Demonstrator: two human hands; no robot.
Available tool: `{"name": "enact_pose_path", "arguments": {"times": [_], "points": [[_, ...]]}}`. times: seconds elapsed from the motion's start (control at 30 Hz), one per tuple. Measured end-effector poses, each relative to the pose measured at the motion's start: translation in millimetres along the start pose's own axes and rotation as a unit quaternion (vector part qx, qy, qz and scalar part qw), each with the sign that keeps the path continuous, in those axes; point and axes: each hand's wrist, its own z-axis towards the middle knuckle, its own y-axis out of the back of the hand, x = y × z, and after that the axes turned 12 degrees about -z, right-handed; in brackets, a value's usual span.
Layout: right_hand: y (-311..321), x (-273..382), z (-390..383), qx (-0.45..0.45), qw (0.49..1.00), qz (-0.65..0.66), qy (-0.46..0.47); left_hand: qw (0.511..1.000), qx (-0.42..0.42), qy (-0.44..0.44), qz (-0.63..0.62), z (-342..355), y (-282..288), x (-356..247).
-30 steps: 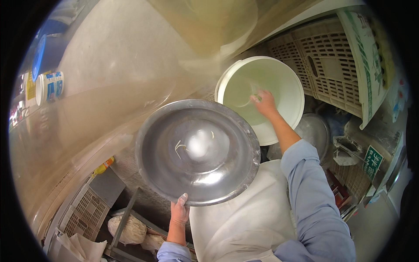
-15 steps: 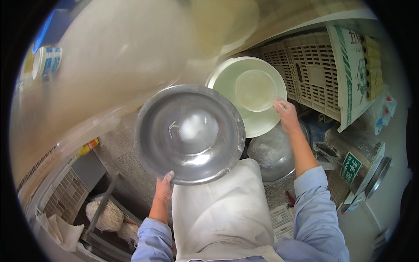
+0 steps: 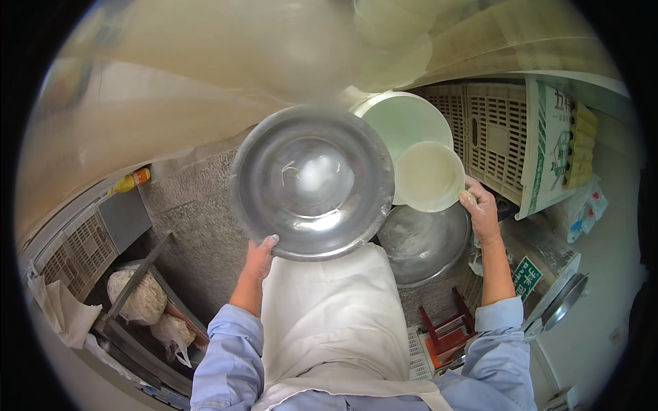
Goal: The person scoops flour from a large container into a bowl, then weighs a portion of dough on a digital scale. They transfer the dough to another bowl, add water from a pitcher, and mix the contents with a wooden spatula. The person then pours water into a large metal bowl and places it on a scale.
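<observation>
My left hand (image 3: 258,258) is closed on the near rim of a wide steel basin (image 3: 260,205), thumb over the edge. The basin is tipped so its inside shows, with a couple of thin pale streaks near its bottom. A small round pale plastic bowl (image 3: 430,177) is gripped at its right rim by my right hand (image 3: 481,203). Behind that bowl stands a large pale bucket (image 3: 411,113), partly hidden by bowl and basin. Another steel basin (image 3: 428,250), whitish with residue inside, sits below the small bowl.
Beige slotted crates (image 3: 504,133) stand at the right beside a white carton (image 3: 546,147) and an egg tray (image 3: 581,147). A red stool (image 3: 449,332) is low right. At the left are a metal rack (image 3: 140,274), bagged pale goods (image 3: 137,294) and a yellow bottle (image 3: 130,181).
The small bowl has moved down and right with my right hand, away from over the bucket. My left hand and the steel basin sit slightly higher in view, and the view has shifted.
</observation>
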Motion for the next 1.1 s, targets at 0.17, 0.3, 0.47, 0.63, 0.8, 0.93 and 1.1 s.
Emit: {"name": "enact_pose_path", "arguments": {"times": [0.17,0.3,0.47,0.63,0.8,0.93,1.1], "points": [[4.7,19.9,-6.5,0.005,0.997,-0.07,0.011,0.999,-0.021,-0.009,0.023,-2.2,-9.9,3.8],[12.0,33.9,-12.1,-0.013,0.987,-0.156,0.038,0.996,-0.018,-0.025,0.084,-9.3,-26.3,-0.3],[17.6,49.4,-14.8,-0.031,0.974,-0.218,0.05,0.994,-0.029,-0.025,0.105,-9.6,-49.8,0.4],[16.4,62.2,-14.6,-0.027,0.94,-0.324,0.1,0.994,0.039,-0.032,0.098,-13.4,-59.0,-4.0],[6.2,75.5,-13.9,-0.023,0.909,-0.383,0.164,0.993,0.038,-0.043,0.099,-15.4,-62.5,-8.9],[-1.4,86.2,-14.9,-0.018,0.893,-0.413,0.175,0.993,0.027,-0.038,0.108,-11.8,-60.9,-6.5],[-12.6,99.5,-13.7,-0.012,0.871,-0.451,0.193,0.991,0.049,-0.038,0.116,-6.5,-57.1,-3.3]]}}
